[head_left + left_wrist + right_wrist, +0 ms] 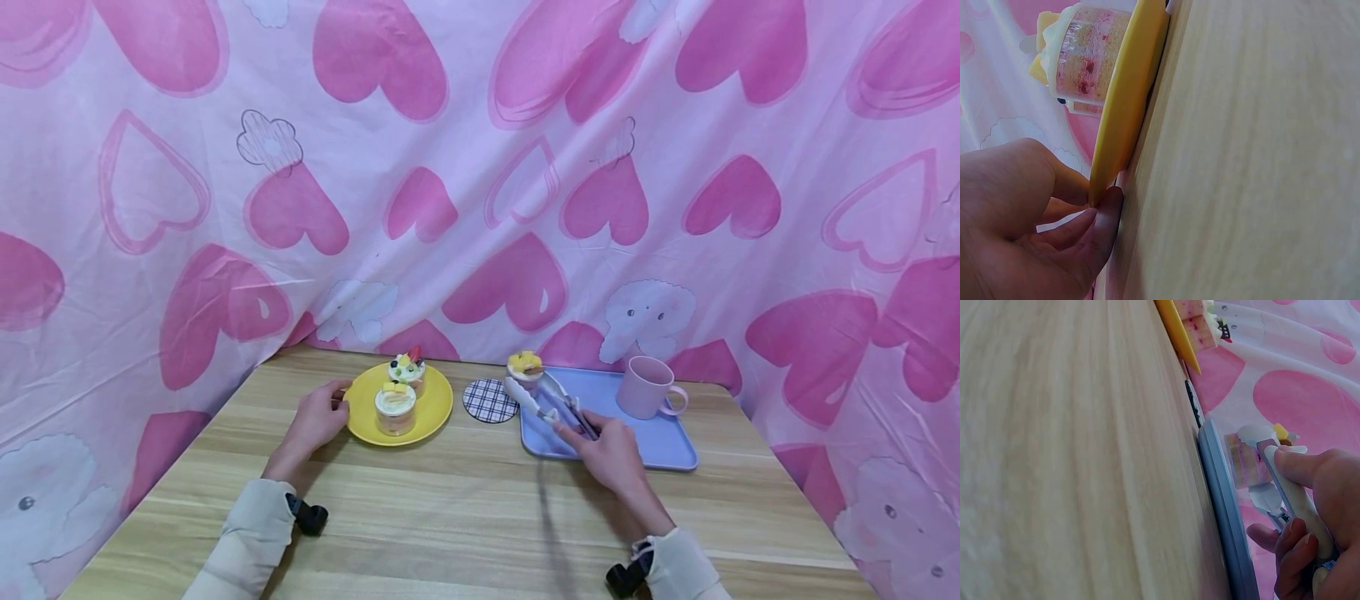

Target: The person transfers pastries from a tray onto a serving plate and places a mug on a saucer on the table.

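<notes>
My left hand (318,421) pinches the left rim of a yellow plate (438,404) between thumb and fingers. Two cups of layered cake stand on that plate: a front one topped with cream and yellow fruit (395,410), and a back one with a strawberry and berries (407,372). My right hand (611,454) grips a pair of tongs (1300,503) with pale heads and dark handles. Between the tongs' heads is a third cake cup (1246,464) with yellow fruit on top, at the back left corner of the blue tray (637,446).
A pink mug (643,392) stands on the tray's right side, its handle to the right. Between plate and tray lies a round checkered coaster (490,401). Behind the wooden table (420,517) hangs a pink heart-patterned cloth (465,125).
</notes>
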Demonstrator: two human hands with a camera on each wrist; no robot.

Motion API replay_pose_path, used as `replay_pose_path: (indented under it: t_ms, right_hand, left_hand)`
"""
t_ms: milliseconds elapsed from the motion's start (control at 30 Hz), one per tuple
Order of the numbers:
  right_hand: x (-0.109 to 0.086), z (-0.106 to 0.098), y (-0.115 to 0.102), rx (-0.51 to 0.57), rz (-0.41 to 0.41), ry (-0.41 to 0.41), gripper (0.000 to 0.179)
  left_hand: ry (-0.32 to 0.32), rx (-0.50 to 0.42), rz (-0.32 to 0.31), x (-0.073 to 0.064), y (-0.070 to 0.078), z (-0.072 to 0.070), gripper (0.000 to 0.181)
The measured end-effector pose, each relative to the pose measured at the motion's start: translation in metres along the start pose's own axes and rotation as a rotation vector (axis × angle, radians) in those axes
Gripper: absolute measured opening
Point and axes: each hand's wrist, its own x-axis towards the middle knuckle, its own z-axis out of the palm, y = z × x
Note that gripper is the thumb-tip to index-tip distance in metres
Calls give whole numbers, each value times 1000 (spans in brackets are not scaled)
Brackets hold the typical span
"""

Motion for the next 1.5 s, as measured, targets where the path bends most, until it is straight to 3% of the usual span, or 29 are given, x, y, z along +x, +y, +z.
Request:
replay_pose_path:
  t_ms: [433, 700, 1000, 1500]
  right_hand:
    - [-4, 6, -10, 15, -28, -29, 81]
    - [-6, 14, -17, 40, -68, -63, 66]
    - [-11, 25, -25, 74, -62, -64, 77]
    - [-18, 34, -43, 145, -86, -114, 66]
  left_hand:
    - [-5, -3, 3, 2, 0, -1, 52]
    - [-18, -4, -16, 4, -3, 0, 54]
    - [-23, -3, -17, 3, -3, 0, 54]
    - [-9, 10, -3, 3, -3, 2, 53]
